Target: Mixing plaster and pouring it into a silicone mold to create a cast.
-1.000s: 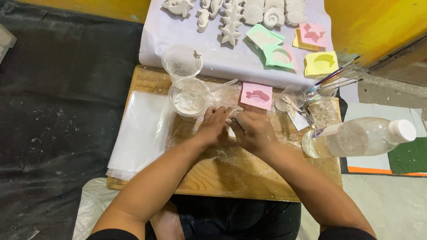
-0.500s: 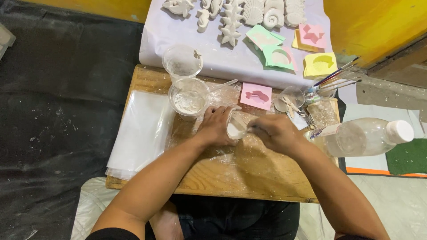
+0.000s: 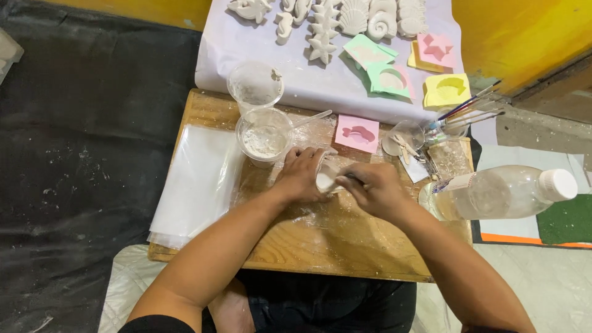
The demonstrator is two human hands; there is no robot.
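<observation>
Wooden table (image 3: 320,246), powder-dusted, over black floor sheeting. Small white cup (image 3: 325,179) at centre: left hand (image 3: 302,176) grip wraps its side; right hand (image 3: 376,191) pinches something inside it. Likely light, thin-walled, crushable; hold low around body.

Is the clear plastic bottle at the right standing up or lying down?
Lying down. The clear bottle rests on its side at the board's right edge, white cap on, pointing right.
</observation>
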